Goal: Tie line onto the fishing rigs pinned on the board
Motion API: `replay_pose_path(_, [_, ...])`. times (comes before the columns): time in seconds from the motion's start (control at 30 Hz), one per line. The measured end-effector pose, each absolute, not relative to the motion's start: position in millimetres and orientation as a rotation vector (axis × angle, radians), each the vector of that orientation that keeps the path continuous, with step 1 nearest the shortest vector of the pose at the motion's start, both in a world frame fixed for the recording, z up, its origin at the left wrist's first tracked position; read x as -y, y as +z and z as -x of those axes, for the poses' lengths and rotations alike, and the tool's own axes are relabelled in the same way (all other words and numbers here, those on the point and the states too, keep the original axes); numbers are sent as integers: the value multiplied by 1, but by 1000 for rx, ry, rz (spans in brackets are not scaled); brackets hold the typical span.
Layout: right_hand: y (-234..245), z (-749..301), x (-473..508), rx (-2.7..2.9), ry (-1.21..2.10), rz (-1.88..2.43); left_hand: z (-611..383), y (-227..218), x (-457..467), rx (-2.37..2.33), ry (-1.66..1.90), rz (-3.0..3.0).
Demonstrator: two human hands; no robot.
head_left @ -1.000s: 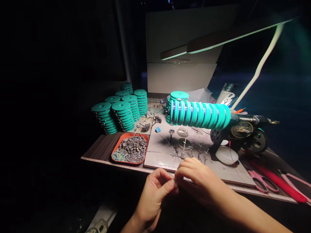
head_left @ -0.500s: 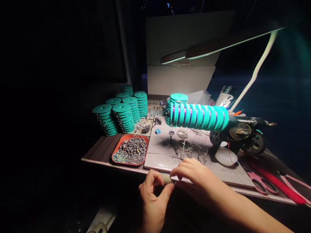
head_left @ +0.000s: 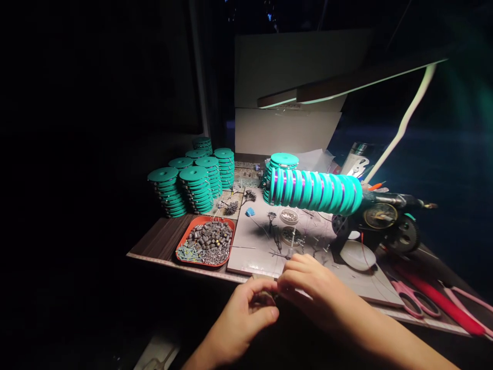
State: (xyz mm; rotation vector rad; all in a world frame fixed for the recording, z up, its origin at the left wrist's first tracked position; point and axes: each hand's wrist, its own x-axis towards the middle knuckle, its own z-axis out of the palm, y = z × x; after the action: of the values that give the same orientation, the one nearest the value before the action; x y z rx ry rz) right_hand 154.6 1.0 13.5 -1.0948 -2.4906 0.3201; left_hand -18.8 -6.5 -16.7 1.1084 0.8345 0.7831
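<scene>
My left hand (head_left: 246, 316) is just off the table's front edge, with thumb and fingers curled around a small greyish-tan roll (head_left: 262, 277). Most of that roll is hidden behind the fingers. Touching or nearly touching the left fingertips, my right hand (head_left: 308, 280) has its fingers bent together and facing down. Whatever is pinched in it cannot be made out. Just beyond the hands lies a pale board (head_left: 241, 262) carrying small wire and swivel parts. Over it juts a row of teal spools (head_left: 316, 191) with purple line, mounted on a dark winding machine (head_left: 381, 216).
An orange-red tray (head_left: 179, 254) of lead weights and small fittings sits left of the board. Behind it rise stacks of teal spools (head_left: 194, 190). Pink scissors (head_left: 418, 300), a red-handled tool (head_left: 454, 313) and a white bowl (head_left: 358, 255) are at right. A lamp (head_left: 354, 85) overhangs everything.
My left hand has turned, its fingers now reaching across in front of the roll and covering more of it. The right hand has shifted slightly to the right. The view has tilted a little.
</scene>
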Motion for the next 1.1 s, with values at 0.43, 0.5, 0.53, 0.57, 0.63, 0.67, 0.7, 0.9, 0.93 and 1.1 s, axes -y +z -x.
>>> replay_pose_path(0.43, [8, -158, -3, 2632, 91, 963, 13, -23, 2, -897, 667, -1024])
replay_pose_path(0.5, [7, -158, -2, 2659, 109, 950, 13, -24, 3, -895, 640, -977])
replay_pose_path(0.53, [6, -158, -2, 2667, 108, 944, 13, -25, 4, -905, 644, -980])
replay_pose_path(0.57, [5, -158, -2, 2671, 104, 938, 13, -25, 5, -926, 662, -1001])
replay_pose_path(0.63, [5, -156, -3, 2671, 88, 922, 12, -24, 8, -986, 730, -1052])
replay_pose_path(0.67, [5, -155, -3, 2670, 78, 919, 11, -24, 9, -1010, 763, -1061])
replay_pose_path(0.7, [5, -155, -4, 2672, 66, 916, 10, -23, 10, -1025, 790, -1052])
replay_pose_path(0.9, [0, -156, 4, 2532, -80, 869, 5, -24, 20, -969, 849, -793])
replay_pose_path(0.93, [-3, -158, 9, 2427, -57, 880, 5, -24, 21, -949, 845, -750])
replay_pose_path(1.1, [-21, -159, 32, 1734, 669, 1201, 7, -27, 23, -841, 835, -647])
